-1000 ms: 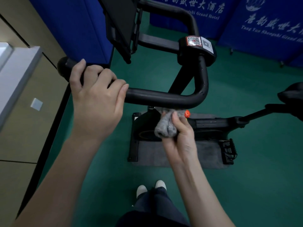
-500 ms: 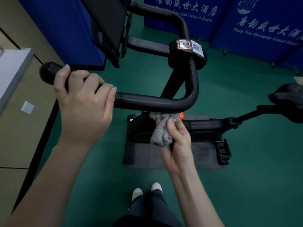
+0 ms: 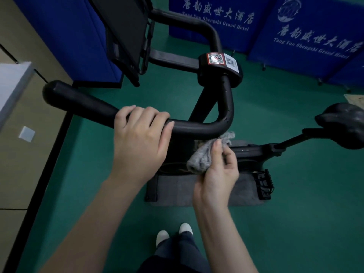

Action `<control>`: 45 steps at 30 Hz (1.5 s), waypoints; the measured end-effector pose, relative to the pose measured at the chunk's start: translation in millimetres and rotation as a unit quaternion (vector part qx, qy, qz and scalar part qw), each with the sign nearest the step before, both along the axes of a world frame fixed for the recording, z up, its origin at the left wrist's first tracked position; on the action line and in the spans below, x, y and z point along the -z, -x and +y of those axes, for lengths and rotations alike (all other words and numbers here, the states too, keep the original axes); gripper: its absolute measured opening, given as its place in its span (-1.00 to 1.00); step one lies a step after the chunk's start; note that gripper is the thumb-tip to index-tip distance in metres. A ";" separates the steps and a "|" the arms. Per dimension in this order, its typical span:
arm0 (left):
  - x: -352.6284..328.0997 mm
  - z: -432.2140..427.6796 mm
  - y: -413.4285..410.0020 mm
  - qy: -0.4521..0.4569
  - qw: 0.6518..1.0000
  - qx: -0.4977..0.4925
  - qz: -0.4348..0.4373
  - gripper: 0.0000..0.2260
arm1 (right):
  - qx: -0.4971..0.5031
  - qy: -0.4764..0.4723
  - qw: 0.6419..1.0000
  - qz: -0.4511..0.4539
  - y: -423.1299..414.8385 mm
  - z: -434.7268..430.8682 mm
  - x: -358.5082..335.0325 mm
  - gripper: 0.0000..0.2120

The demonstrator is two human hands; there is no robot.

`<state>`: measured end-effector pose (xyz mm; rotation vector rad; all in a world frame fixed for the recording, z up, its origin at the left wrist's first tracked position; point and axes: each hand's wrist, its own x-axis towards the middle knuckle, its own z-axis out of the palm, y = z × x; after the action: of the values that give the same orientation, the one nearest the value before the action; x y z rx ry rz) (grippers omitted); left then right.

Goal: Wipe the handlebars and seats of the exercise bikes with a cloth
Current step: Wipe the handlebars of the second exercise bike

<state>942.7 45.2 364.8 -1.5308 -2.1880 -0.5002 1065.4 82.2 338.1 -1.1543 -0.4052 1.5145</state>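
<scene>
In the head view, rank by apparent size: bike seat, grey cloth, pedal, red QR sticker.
1. seat, cut by the frame edge
2. grey cloth, partly hidden; nearly ties it
3. pedal
4. red QR sticker

Hotel gym / fitness rm. Exercise bike (image 3: 227,103) w/ seat (image 3: 342,123) & pedal (image 3: 265,183) stands on grey mat (image 3: 177,191), green floor (image 3: 295,223). Blue screens (image 3: 307,36) behind read "Tang Yun Shengshi Grand Hotel". QR stickers (image 3: 215,58) on bike's bar clamp.

We read "Tang Yun Shengshi Grand Hotel" beneath 唐韵盛世大酒店 on both blue screens (image 3: 315,26); two QR stickers (image 3: 222,60) sat on the handlebar clamp (image 3: 212,79).
</scene>
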 end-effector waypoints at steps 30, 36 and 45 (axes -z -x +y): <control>2.8 -2.1 2.6 -0.023 1.000 0.012 0.007 -0.74 | -0.212 -0.460 0.634 -0.584 -4.7 53.2 -42.0 -0.86; 2.8 -3.3 3.0 -0.018 1.000 0.015 0.006 -0.72 | -0.448 -0.409 0.489 -0.627 -1.4 97.8 -77.5 -0.82; 4.6 -1.4 2.7 -0.026 1.000 0.009 0.009 -0.73 | -0.500 -0.426 0.447 -0.607 -6.8 113.1 -84.2 -0.81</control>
<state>940.1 43.8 360.2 -1.5221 -2.1329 -0.5433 1072.2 195.4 422.3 -0.8738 -2.8828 0.6085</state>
